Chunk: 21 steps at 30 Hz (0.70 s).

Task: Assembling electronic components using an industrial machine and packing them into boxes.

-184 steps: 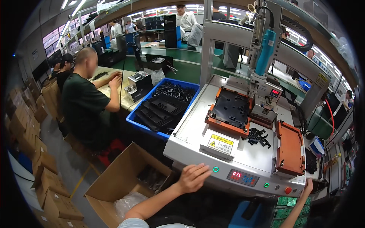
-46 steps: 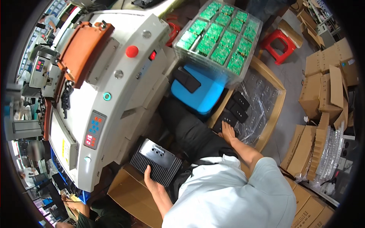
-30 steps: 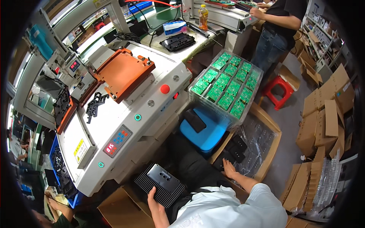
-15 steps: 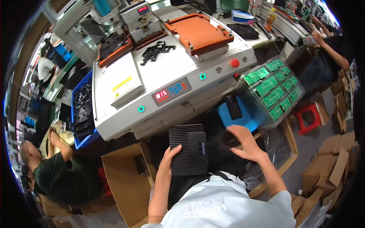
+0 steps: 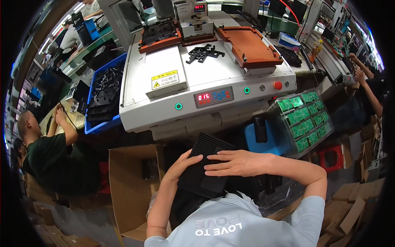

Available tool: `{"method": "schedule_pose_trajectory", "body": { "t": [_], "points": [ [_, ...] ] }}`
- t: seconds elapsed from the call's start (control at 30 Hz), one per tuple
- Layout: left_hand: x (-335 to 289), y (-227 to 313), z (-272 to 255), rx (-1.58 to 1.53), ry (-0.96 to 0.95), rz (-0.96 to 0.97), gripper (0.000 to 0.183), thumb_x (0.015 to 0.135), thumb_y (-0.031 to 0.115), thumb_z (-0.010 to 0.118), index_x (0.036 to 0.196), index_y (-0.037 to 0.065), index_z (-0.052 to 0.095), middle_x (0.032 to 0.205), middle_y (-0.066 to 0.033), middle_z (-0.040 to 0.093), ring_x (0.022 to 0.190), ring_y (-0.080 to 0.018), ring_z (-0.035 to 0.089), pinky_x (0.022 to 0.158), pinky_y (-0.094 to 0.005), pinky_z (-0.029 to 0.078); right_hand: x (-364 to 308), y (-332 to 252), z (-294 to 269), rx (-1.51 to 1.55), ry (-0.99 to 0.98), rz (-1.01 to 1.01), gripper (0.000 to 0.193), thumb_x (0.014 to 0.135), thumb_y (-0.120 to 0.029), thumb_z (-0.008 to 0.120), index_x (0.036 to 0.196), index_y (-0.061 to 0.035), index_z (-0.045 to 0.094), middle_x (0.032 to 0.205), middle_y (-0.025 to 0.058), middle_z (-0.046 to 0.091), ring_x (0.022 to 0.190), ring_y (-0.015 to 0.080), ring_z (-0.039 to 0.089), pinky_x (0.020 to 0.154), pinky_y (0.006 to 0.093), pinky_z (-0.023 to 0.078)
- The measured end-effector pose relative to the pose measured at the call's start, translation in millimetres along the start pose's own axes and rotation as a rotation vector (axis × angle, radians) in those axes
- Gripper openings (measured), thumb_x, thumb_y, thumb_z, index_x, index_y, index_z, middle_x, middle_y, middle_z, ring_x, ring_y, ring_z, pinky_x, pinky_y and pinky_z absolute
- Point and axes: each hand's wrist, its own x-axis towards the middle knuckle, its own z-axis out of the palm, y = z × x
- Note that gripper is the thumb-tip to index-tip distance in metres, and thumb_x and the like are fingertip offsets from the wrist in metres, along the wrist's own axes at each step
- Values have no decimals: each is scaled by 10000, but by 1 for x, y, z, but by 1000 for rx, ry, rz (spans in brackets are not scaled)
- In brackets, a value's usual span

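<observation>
A black ribbed plastic housing (image 5: 205,144) lies tilted in front of my body. Gripping its left edge is my left hand (image 5: 180,166), thumb across the ribs and the other fingers hidden beneath. My right hand (image 5: 240,163) rests over the right part of the housing with its fingers stretched out flat, covering the smoother panel there. Beyond the housing stands a white machine (image 5: 156,113) with a lit control panel (image 5: 214,97). To the right of my hands is a blue stool (image 5: 255,142) with a dark flat object (image 5: 260,129) on it.
Cardboard boxes stand left (image 5: 133,181) and right of my body. A transparent tray (image 5: 314,144) of green circuit boards is at right. Black parts fill a blue bin (image 5: 91,128). The machine carries orange fixtures (image 5: 251,45) and black brackets (image 5: 203,53). A person (image 5: 51,152) sits at left.
My right hand has come left from beside the housing and now lies on it. The housing has turned clockwise in my left hand. The view has shifted, moving the machine right and up.
</observation>
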Motion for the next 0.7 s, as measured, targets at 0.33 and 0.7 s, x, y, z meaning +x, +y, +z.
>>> {"method": "schedule_pose_trajectory", "body": {
  "t": [0.33,0.7],
  "points": [
    [-7,26,-6,-450,-140,73,592,948,483,415,1315,20,460,1213,-89,574,1106,-186,558,952,-306,445,11,-3,-8,-170,494,-8,457,731,15,587,1187,24,550,1130,168,605,1054,299,600,931,378,506],
    [47,120,127,1032,-41,1185,654,922,413,505,1432,68,286,1454,-214,272,1348,-384,278,1100,-467,212,-15,53,-140,497,1549,687,300,957,-181,515,1184,15,519,1008,4,576,902,49,510,800,205,418]
  ]
}}
